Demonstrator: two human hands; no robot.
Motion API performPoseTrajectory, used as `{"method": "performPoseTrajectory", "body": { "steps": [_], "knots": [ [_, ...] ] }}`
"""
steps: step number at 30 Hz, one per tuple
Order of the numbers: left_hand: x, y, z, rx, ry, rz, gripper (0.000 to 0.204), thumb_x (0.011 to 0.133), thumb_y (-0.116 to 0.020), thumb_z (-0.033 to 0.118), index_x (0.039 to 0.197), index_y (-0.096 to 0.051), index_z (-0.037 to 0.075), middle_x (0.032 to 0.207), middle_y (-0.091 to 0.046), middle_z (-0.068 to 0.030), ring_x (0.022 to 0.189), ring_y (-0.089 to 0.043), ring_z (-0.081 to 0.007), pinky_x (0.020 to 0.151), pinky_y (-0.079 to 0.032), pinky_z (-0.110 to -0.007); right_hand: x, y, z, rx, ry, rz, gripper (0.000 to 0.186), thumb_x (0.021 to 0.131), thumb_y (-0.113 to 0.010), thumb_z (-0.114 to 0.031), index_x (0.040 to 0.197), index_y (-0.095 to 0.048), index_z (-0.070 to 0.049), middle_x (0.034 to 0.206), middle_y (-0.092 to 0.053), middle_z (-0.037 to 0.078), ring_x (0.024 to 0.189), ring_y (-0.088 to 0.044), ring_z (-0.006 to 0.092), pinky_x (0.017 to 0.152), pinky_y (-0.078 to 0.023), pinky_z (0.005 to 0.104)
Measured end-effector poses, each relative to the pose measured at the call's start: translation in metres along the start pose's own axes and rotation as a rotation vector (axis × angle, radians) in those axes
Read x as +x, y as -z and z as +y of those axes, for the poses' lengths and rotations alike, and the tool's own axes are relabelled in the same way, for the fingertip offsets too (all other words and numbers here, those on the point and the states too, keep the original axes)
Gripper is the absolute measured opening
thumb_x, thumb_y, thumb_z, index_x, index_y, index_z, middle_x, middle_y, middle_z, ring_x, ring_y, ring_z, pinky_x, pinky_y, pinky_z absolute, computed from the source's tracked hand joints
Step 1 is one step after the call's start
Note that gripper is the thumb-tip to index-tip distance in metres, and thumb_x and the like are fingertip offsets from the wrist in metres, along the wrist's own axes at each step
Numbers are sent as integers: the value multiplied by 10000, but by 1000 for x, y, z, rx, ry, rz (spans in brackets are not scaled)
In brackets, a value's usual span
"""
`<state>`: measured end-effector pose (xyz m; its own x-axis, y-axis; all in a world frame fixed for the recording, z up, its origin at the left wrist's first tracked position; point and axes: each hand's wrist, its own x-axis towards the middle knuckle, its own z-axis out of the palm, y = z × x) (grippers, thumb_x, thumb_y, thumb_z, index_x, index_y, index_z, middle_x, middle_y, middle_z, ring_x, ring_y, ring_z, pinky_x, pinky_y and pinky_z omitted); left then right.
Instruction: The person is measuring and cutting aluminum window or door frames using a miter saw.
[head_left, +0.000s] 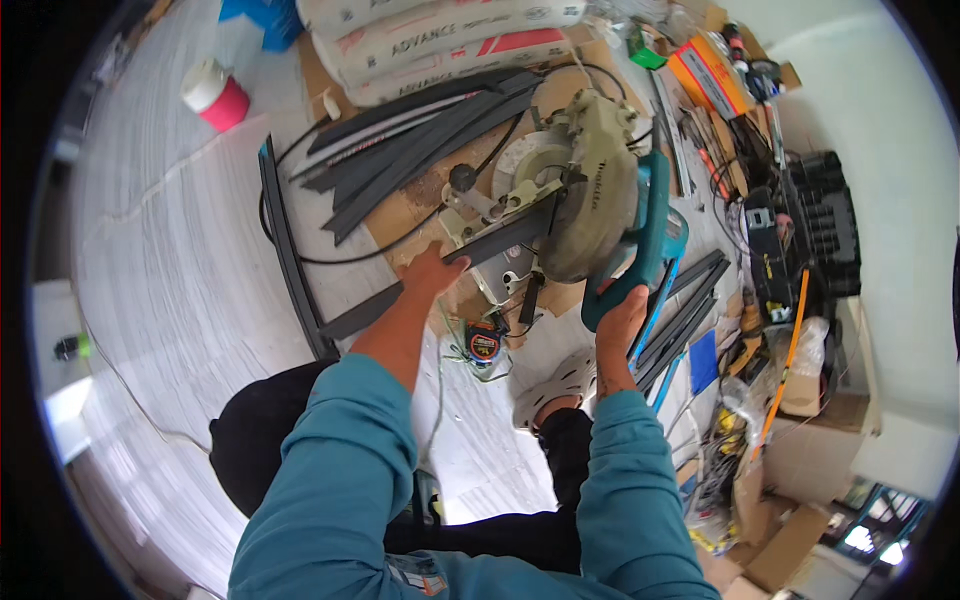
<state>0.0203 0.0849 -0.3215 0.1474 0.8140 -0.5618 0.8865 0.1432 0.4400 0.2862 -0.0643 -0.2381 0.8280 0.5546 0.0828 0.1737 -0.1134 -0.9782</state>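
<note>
A mitre saw (pixel 595 205) with a greenish blade guard and a teal handle stands on the floor in front of me. My right hand (pixel 622 318) is wrapped round the lower end of that handle. A long dark grey strip (pixel 372 312) lies across the saw's metal base (pixel 497 275), its far end running under the blade guard. Pressing the strip down left of the blade, my left hand (pixel 432 272) is closed over it, thumb toward the saw. The blade's contact with the strip is hidden by the guard. A round tape measure (pixel 484 344) rests just below the base.
More dark strips (pixel 420 140) are piled behind the saw, others (pixel 685 320) lie to its right. White and red sacks (pixel 440 50) are stacked at the back. A pink and white jug (pixel 217 95) stands far left. Tools and cardboard boxes (pixel 790 545) clutter the right side.
</note>
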Motion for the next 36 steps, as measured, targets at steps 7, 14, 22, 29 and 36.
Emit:
{"method": "performPoseTrajectory", "body": {
  "steps": [7, 14, 22, 29, 36],
  "knots": [
    [-37, 111, -52, -204, -98, -142, 755, 810, -524, 755, 948, -742, 46, 985, -694, -170, 1026, -627, -286, 938, -392, -418, 12, -2, -60, -429, 33, 70, 586, 1012, -325, -503, 1029, -612, 7, 913, -633, 242, 869, -599, 426, 770, -454, 450],
    [-105, 228, 10, -380, -400, -204, 737, 894, -474, 689, 738, -688, 2, 688, -609, -85, 682, -557, -175, 701, -427, -309, 50, 15, -132, -564, 338, 140, 456, 983, -484, -421, 1108, -631, -8, 984, -638, 243, 967, -574, 443, 825, -446, 505],
    [-206, 267, 45, -676, -916, -328, 697, 917, -409, 663, 748, -628, 23, 674, -586, -61, 613, -521, -132, 593, -404, -266, 76, 22, -185, -417, 651, 222, 419, 892, -631, -246, 1220, -595, 12, 1155, -611, 239, 1086, -564, 424, 953, -446, 476],
    [-249, 266, 53, -824, -992, -333, 734, 944, -394, 658, 778, -659, -6, 682, -597, -44, 643, -533, -123, 627, -412, -276, 80, 23, -223, -499, 597, 236, 388, 829, -668, -183, 1176, -633, -15, 1160, -617, 234, 1124, -564, 400, 970, -451, 459],
    [-248, 243, 81, -695, -977, -371, 764, 891, -426, 715, 791, -627, -15, 700, -597, -68, 616, -516, -131, 570, -396, -265, -9, 52, -355, 245, 268, -402, 263, 907, -653, -106, 1156, -658, -21, 1046, -672, 64, 965, -601, 135, 861, -473, 281]
  ]
}}
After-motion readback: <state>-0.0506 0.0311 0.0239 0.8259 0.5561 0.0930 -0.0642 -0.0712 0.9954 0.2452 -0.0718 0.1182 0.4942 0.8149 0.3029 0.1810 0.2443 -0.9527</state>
